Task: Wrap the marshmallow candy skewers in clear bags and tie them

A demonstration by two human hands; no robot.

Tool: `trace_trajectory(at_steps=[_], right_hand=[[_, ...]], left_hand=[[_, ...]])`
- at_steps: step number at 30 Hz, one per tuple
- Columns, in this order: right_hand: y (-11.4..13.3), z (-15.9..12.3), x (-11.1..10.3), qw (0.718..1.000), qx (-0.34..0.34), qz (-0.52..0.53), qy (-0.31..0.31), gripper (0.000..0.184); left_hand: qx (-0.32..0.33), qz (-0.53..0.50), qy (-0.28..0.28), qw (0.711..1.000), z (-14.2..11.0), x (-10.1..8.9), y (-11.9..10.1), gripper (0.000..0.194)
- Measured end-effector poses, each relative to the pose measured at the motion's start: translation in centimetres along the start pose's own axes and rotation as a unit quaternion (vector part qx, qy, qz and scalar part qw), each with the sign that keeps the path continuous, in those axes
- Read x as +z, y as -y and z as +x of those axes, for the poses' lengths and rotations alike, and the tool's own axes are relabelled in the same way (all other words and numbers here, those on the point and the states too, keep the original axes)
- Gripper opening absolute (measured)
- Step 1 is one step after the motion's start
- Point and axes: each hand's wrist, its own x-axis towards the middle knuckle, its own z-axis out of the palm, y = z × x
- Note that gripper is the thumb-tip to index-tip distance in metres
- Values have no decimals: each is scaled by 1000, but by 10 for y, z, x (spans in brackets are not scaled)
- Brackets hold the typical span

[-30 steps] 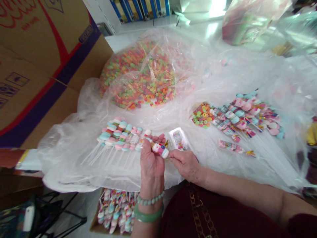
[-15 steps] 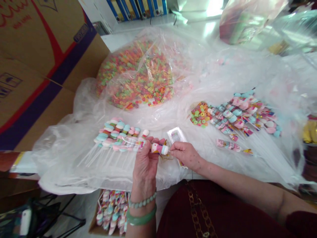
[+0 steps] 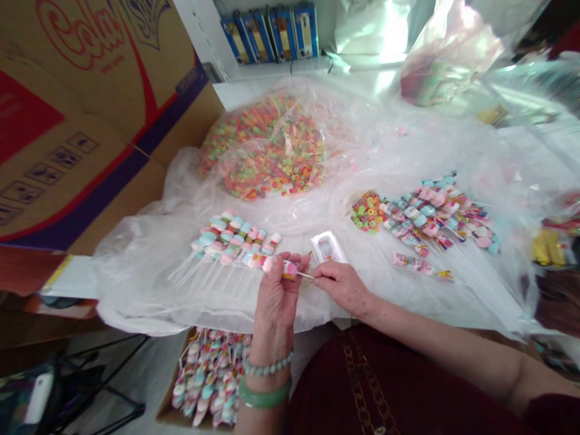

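My left hand (image 3: 277, 299), palm up, is closed around a marshmallow skewer (image 3: 290, 270) in a clear wrapper that reaches out to the left. Pink, white and yellow show at its near end. From that end a thin white stick (image 3: 305, 275) sticks out, pinched at its tip between the thumb and fingers of my right hand (image 3: 342, 287). A bit of gold tie shows beside my left fingers. Just left of the wrapper lie several unwrapped marshmallow skewers (image 3: 231, 234) in a row. Behind my right hand lies a small white packet (image 3: 328, 248).
A large clear bag of colourful ring candies (image 3: 267, 145) sits behind, with a small heap of rings (image 3: 368, 211) to the right. Wrapped skewers (image 3: 435, 211) are piled beside it; one wrapped skewer (image 3: 410, 263) lies apart. A cardboard box (image 3: 104, 115) stands left; a filled carton (image 3: 165, 411) is below.
More bare stick now shows between my hands, and the blue-and-white end piece near my right fingers is no longer visible there. The whole view has shifted slightly.
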Motion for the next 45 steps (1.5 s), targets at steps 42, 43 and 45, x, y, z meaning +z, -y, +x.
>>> trace_trajectory(at_steps=[42, 43, 45], right_hand=[[9, -6, 17, 985, 124, 102, 58, 11], [12, -6, 16, 994, 83, 69, 13, 6], [19, -2, 17, 996, 43, 78, -4, 14]], left_hand=[[18, 200, 113, 973, -43, -47, 0, 21], [35, 223, 102, 969, -44, -47, -1, 24], [16, 239, 109, 965, -46, -44, -1, 33]])
